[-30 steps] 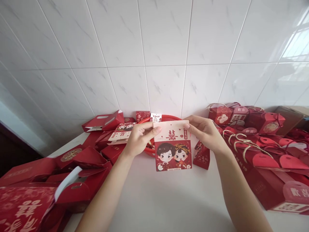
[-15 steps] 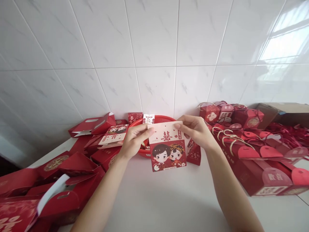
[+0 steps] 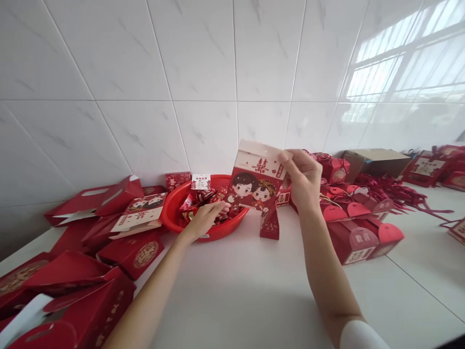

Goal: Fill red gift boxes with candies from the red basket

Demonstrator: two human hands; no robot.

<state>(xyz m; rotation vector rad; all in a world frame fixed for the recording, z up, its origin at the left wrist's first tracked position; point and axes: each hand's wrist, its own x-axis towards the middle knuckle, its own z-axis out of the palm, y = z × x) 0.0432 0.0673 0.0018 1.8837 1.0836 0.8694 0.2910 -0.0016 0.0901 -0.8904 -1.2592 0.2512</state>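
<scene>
My right hand [image 3: 305, 179] pinches the upper right corner of a flattened cream-and-red paper gift box [image 3: 250, 186], printed with a cartoon couple. The box is held up and tilted above the table, partly in front of a red plastic basket [image 3: 210, 235]. Over the basket's near side reaches my left hand [image 3: 208, 220], fingers stretched to the right and apart from the gift box. Red-wrapped sweets [image 3: 198, 198] lie inside the basket. Just below the held box stands a small dark red carton [image 3: 270, 228], its top partly covered.
Red gift boxes [image 3: 109, 286] crowd the left side, with another couple-printed box [image 3: 140, 213] on top. Finished-looking red boxes with rope handles [image 3: 358, 237] stand to the right. Behind them are a brown cardboard box [image 3: 376, 157] and red ribbons [image 3: 395, 194]. A tiled wall [image 3: 203, 97] backs the table.
My left hand has let go of the gift box and moved down to the basket. My right hand keeps the box, now raised and tilted. The view has turned right.
</scene>
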